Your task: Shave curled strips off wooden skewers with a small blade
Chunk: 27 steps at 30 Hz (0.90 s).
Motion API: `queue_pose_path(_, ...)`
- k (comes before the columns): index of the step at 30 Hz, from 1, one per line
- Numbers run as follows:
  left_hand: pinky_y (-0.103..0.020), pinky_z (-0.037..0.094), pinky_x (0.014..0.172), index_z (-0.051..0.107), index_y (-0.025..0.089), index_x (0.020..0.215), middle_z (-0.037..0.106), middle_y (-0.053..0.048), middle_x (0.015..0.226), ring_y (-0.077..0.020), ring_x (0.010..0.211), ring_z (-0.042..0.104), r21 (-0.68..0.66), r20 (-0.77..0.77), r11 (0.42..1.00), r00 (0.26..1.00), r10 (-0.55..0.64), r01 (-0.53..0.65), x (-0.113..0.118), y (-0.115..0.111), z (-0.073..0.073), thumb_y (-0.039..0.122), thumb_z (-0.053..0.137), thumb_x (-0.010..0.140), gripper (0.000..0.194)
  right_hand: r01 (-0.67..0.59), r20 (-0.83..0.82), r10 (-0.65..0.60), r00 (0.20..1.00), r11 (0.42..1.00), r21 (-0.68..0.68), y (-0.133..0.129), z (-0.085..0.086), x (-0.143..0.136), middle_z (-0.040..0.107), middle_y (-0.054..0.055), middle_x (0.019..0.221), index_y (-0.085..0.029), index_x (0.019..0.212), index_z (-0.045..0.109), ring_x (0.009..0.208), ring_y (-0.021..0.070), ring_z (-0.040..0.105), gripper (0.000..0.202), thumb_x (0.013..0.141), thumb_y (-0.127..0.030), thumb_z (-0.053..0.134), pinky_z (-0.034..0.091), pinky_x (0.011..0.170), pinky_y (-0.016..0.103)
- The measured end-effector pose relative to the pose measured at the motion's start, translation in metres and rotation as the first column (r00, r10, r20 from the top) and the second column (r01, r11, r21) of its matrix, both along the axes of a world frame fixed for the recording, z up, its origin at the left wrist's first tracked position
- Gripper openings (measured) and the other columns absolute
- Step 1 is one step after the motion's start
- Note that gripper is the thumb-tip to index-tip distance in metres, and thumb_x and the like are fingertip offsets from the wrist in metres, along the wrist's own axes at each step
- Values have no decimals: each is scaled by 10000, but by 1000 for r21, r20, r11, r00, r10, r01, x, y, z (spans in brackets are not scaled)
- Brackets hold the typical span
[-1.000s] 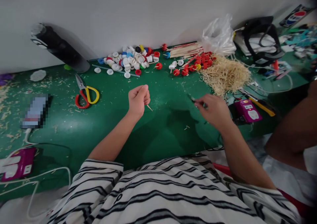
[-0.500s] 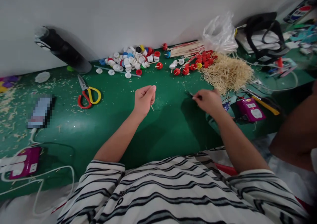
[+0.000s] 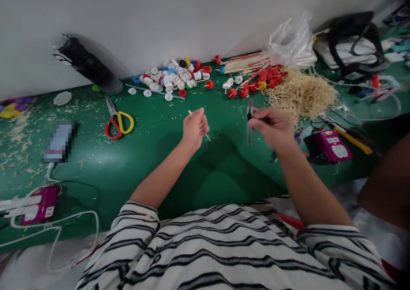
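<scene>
My left hand (image 3: 194, 131) is closed around a thin wooden stick (image 3: 208, 137), whose ends stick out above and below the fist. To its right, my right hand (image 3: 274, 127) pinches a slim, flat grey-and-black tool (image 3: 249, 134) between thumb and fingers. The tool stands nearly upright and is blurred, so its exact kind is unclear. A gap of bare green tabletop separates the two hands, and the stick and tool do not touch. Beyond them lie bottle caps (image 3: 173, 77) in a mixed heap and red caps (image 3: 244, 92) with sticks through them.
Scissors (image 3: 119, 121), a phone (image 3: 59, 141) and a black bottle (image 3: 88, 65) are on the left. At the right are wood shavings (image 3: 301, 94), a bundle of sticks (image 3: 246, 62), a plastic bag (image 3: 291, 42) and a purple power strip (image 3: 333, 146). Another person's arm (image 3: 384, 179) shows at right.
My right hand has raised the slim tool and turned it nearly upright. My left hand has turned slightly, so more of the stick shows. The view has shifted a little.
</scene>
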<state>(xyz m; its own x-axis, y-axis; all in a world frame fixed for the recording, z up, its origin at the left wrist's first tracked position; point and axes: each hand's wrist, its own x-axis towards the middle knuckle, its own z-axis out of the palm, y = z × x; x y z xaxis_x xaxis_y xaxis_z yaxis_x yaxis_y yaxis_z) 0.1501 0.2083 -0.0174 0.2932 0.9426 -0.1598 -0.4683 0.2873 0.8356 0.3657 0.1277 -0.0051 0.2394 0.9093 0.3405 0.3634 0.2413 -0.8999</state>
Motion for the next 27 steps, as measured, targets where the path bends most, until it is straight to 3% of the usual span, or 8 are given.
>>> queue_pose_path(2,-224,200,396,277,198,563,249,83,480,-33,395,213,-105,56,994,998,-3,9,15,-1,7,628,653,890,658,-302,-218,329,919,942,148,-6,7,-39,703,-9,748,-262,745,690,784,199,682,210,734,-390,856,545,909,449)
queue_pose_path(4,-214,252,417,294,193,592,277,73,518,-36,419,253,-159,135,985,990,-43,64,25,-2,13,641,571,939,630,-559,-298,589,752,808,185,-5,9,-71,697,-13,702,-249,739,705,654,161,646,192,750,-364,859,563,774,390)
queue_pose_path(6,-208,281,435,305,189,611,273,70,535,-41,434,271,-163,229,980,971,-74,113,29,-4,19,616,535,968,602,-638,-320,660,680,747,186,2,4,-90,700,-6,691,-228,723,709,637,143,633,181,746,-317,865,549,709,341)
queue_pose_path(12,-202,292,443,320,186,619,268,66,571,-45,443,292,-167,284,963,946,-156,209,16,-7,24,456,577,982,520,-676,-405,681,610,714,183,16,-17,-100,692,-8,702,-196,747,712,642,111,608,167,750,-272,861,496,633,265)
queue_pose_path(16,-192,295,450,349,181,614,289,63,584,-41,456,312,-96,223,955,941,-254,280,16,-5,20,468,602,969,522,-687,-431,683,590,705,178,15,-25,-101,684,-13,696,-196,742,706,639,110,605,180,739,-277,867,498,631,265)
queue_pose_path(22,-157,261,432,413,158,589,347,64,554,-19,442,309,57,1,982,983,-183,182,17,28,3,533,612,961,565,-511,-639,423,643,858,55,26,-28,-85,645,-34,731,-225,776,640,670,113,594,329,702,-426,890,527,641,276)
queue_pose_path(25,-152,295,438,438,159,603,379,59,552,-24,425,310,-4,4,975,975,-221,221,11,52,0,615,520,979,597,-469,-680,293,672,879,-84,38,-28,-70,664,-31,768,-251,876,563,667,131,619,396,756,-532,815,532,584,283)
queue_pose_path(27,-160,285,418,453,162,604,386,53,536,-31,401,292,-53,42,960,961,-274,276,8,67,0,659,433,991,630,-419,-616,225,755,888,-189,48,-31,-61,656,-46,728,-269,926,509,552,121,571,362,833,-549,720,447,473,254)
